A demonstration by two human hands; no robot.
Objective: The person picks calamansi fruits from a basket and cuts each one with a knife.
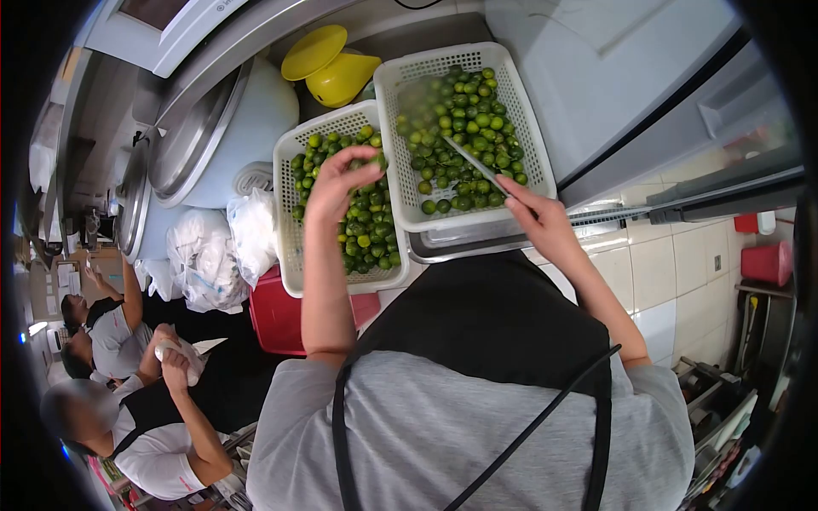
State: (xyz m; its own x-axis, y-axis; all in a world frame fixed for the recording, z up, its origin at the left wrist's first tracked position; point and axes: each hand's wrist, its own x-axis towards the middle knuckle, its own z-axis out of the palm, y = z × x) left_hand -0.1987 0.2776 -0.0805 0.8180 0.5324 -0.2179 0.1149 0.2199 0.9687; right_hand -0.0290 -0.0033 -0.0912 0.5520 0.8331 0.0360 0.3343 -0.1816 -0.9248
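The left hand (334, 182) pinches a lime (380, 161), likely light, firm and slick, best held round its middle; the right hand (540, 218) clasps a knife (475, 162).

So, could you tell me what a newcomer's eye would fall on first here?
Probably the two white baskets of small green citrus fruit, side by side ahead of the wearer. Next, the knife in the right hand, angled over the right basket, and the bright yellow container beyond them.

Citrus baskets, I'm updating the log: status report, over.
Left hand over left basket, pinching a green fruit. Right hand gripping knife, blade over right basket. Haze blurs part of the view there.
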